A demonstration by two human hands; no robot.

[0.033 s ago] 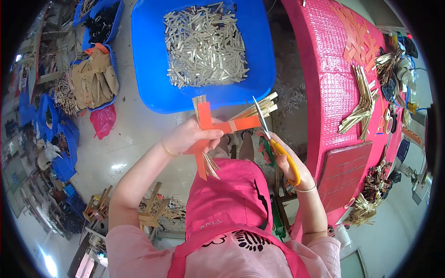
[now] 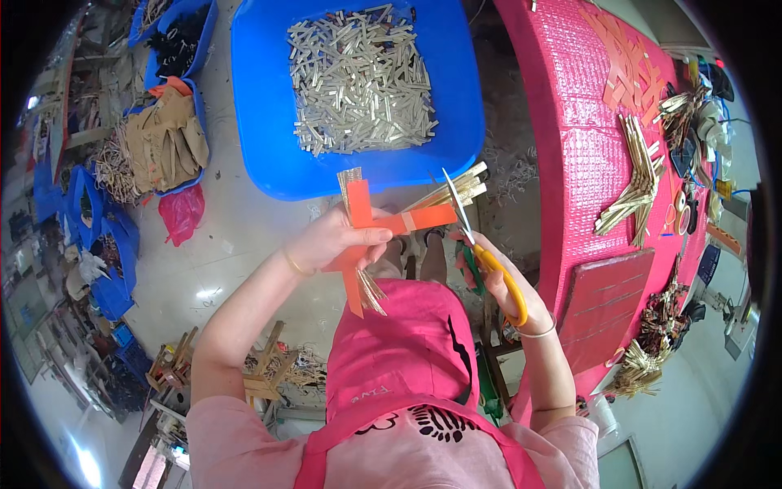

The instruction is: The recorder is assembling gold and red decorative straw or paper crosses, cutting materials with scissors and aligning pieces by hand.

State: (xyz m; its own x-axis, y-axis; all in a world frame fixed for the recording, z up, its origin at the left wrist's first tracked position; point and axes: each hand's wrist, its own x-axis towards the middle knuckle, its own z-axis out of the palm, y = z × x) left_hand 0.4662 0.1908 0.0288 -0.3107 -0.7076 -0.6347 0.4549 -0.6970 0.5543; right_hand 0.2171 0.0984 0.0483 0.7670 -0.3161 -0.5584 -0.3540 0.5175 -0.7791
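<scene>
orange strips point(image 2: 359, 204) pinched in the left hand point(image 2: 352, 240), thumb across the top and fingers folded beneath, clamped firmly around the crossing. one length standing upright past the thumb and running on below the palm, slightly askew; another reaching rightward, with a paler band point(image 2: 408, 221) around its middle. gold strips point(image 2: 350, 174) too, fanned out just above the same grip, with more ends spreading below, beside the lower orange tail. farther right, another gold bundle point(image 2: 472, 186) slanting upward behind the blades, pointing away from the body.

yellow-handled scissors point(image 2: 513, 297) enclosed in the right hand point(image 2: 497, 285), with fingers wrapped around the grips and a green part point(image 2: 470, 267) showing next to them. blades a little apart, tips upward, right by the free end of the sideways orange length; impossible to tell whether touching.

beyond both hands, a blue tub point(image 2: 254, 122) with short pale metallic pieces point(image 2: 362, 85) heaped inside. to the right, a pink-covered table point(image 2: 562, 175) bearing more orange lengths point(image 2: 627, 69), bent gold bunches point(image 2: 635, 191) and a dark red board point(image 2: 607, 297). below the left hand, a pink apron point(image 2: 399, 350).
</scene>
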